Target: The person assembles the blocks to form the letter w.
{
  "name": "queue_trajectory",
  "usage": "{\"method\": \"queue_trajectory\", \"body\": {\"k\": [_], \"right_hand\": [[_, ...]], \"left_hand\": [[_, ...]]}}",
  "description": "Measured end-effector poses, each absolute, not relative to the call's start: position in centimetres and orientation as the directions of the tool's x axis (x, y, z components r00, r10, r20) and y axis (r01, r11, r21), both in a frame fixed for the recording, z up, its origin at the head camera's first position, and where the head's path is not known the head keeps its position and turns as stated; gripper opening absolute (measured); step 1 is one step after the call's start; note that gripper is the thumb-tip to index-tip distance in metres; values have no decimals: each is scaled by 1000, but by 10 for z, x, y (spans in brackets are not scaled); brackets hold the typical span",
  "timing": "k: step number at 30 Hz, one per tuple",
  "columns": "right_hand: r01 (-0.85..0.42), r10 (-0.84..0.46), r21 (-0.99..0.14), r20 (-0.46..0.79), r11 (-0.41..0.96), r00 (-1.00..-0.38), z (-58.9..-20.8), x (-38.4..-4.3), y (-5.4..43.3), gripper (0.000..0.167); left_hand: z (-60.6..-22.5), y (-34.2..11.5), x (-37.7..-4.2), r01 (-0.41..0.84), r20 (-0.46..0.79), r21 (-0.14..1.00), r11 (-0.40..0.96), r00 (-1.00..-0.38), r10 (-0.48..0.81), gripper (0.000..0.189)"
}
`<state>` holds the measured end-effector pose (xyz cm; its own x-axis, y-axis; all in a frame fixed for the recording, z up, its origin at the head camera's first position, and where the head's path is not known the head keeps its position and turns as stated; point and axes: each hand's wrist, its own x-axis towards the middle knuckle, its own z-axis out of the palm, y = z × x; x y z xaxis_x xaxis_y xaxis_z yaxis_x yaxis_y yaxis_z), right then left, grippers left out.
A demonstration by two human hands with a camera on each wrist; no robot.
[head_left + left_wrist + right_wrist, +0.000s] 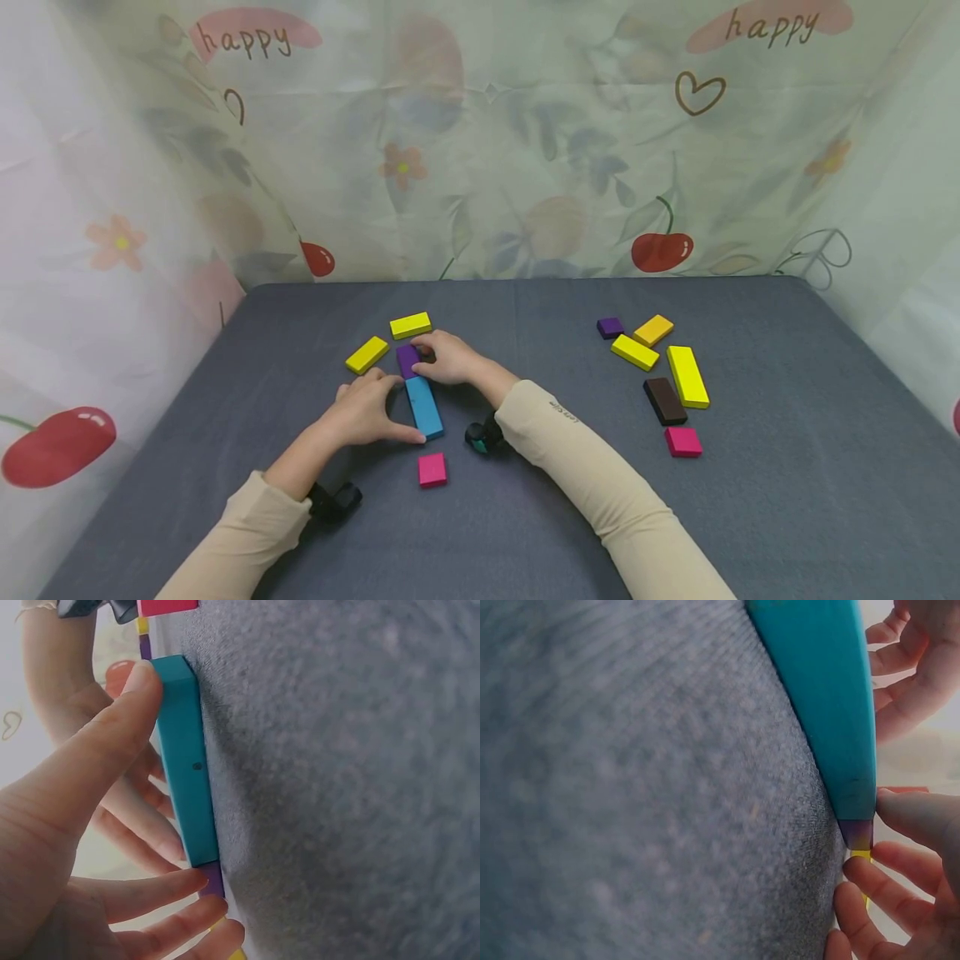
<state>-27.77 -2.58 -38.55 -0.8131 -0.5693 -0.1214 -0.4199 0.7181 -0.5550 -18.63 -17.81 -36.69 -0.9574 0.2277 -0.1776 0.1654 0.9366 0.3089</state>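
Holding one blue block (424,407) is the left grip (364,412), one of two purple blocks (406,359) the right grip (452,358).

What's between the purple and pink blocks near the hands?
The blue block, the left hand at its near end, then bare cloth, in the head view.

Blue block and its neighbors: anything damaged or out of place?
No visible damage. The blue block meets the purple block end to end, but a gap separates its near end from the pink block, so the row looks broken.
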Motion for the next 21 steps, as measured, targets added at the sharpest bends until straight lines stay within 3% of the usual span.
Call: {"method": "queue_trajectory", "body": {"k": [21], "right_hand": [[-417, -602, -624, -109, 661, -791, -377, -272, -11, 39]], "left_hand": [[-370, -185, -200, 179, -146, 364, 914, -958, 245, 80]]}}
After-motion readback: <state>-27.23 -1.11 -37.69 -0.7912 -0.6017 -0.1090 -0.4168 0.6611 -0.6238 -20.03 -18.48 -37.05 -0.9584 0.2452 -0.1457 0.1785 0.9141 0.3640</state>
